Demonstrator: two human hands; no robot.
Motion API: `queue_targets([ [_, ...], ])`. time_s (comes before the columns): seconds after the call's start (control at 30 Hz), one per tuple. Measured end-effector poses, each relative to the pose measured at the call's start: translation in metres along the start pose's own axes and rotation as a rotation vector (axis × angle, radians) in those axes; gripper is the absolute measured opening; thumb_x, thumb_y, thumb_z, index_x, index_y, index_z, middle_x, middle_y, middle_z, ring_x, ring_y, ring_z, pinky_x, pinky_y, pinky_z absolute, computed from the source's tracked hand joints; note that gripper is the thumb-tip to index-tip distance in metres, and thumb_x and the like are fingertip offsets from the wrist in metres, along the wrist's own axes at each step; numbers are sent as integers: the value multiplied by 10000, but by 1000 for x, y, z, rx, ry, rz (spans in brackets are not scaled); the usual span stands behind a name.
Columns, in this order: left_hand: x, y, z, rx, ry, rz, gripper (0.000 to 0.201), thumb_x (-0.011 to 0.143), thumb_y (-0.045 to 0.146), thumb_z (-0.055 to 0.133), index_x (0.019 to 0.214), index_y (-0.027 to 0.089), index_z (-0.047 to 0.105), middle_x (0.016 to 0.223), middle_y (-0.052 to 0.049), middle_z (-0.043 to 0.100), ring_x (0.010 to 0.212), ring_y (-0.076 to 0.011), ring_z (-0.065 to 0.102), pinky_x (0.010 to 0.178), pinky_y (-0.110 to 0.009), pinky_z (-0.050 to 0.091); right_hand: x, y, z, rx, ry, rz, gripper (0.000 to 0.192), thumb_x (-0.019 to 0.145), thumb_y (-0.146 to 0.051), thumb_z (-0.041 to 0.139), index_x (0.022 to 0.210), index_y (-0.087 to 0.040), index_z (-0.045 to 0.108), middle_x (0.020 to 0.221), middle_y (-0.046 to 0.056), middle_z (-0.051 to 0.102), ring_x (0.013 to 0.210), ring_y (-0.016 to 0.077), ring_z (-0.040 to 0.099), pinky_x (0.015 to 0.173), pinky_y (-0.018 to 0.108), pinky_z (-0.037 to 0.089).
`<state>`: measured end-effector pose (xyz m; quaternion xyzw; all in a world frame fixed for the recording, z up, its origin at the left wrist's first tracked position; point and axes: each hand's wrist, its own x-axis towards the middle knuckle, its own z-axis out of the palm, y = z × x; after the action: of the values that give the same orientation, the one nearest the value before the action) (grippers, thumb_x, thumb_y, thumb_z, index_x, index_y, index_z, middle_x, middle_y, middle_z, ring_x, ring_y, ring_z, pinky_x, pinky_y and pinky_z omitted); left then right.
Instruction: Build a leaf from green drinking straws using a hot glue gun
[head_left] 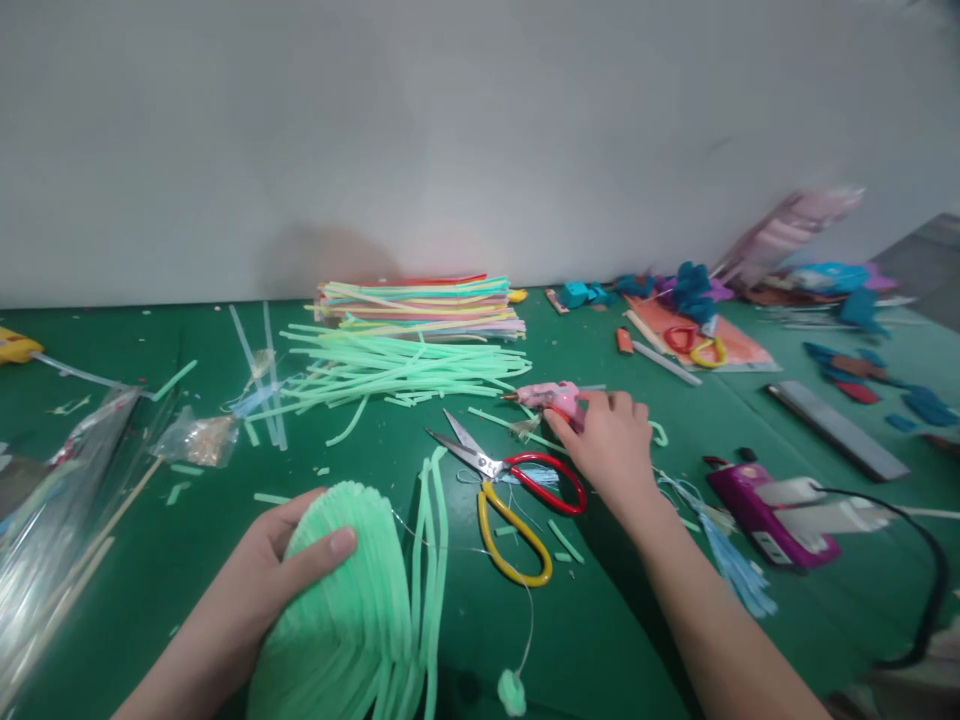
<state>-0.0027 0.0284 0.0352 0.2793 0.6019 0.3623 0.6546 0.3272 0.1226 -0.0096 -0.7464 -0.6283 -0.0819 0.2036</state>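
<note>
My left hand (300, 560) is closed on a fan of mint-green pipe cleaners (352, 590), thumb lying across its front. A few green strands hang loose along the fan's right side. My right hand (611, 445) is closed around a small pink glue gun (551, 395), whose nozzle points left. Between my hands, scissors (491, 470) with one red and one yellow handle lie spread on the table. A thin thread runs from the fan past them to a small green tuft (512, 690).
Loose green pipe cleaners (412, 365) lie in front of a multicoloured bundle (427, 300) by the wall. On the right are a purple power strip (772, 515) with a black cable, a grey bar (836, 428) and blue scraps. Clear plastic sleeves (67, 540) lie left.
</note>
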Motion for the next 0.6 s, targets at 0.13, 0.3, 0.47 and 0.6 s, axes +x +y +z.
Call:
queue_targets([
  [0.13,-1,-1,-1,-30,3,9,485,485,276,905,940,201,752,664,3,730,578,-190,674,539,-251,545,-13,-32,-26,500,-150,-9,325,887,-473,555,887,-163,655,887,117,672,827,243,599,742,365,446],
  [0.3,-3,-1,0,-40,-7,15,487,484,280,910,940,204,755,690,-3,745,596,-200,684,553,-263,556,-46,-79,-47,1190,-1330,7,344,807,-520,688,839,-178,670,765,23,683,612,131,601,590,259,473],
  [0.47,-3,-1,2,-29,-39,21,500,504,304,903,968,193,754,745,-29,765,636,-237,712,576,-285,566,-63,-100,-38,1547,-1392,244,362,641,-430,849,802,-150,686,745,3,667,631,96,584,608,225,488],
  [0.6,-3,-1,3,-14,-22,10,509,499,280,902,978,198,750,709,-19,757,674,-252,720,585,-283,566,-63,-103,-36,1612,-1384,372,374,597,-398,875,784,-143,675,721,0,664,647,97,595,586,210,459],
])
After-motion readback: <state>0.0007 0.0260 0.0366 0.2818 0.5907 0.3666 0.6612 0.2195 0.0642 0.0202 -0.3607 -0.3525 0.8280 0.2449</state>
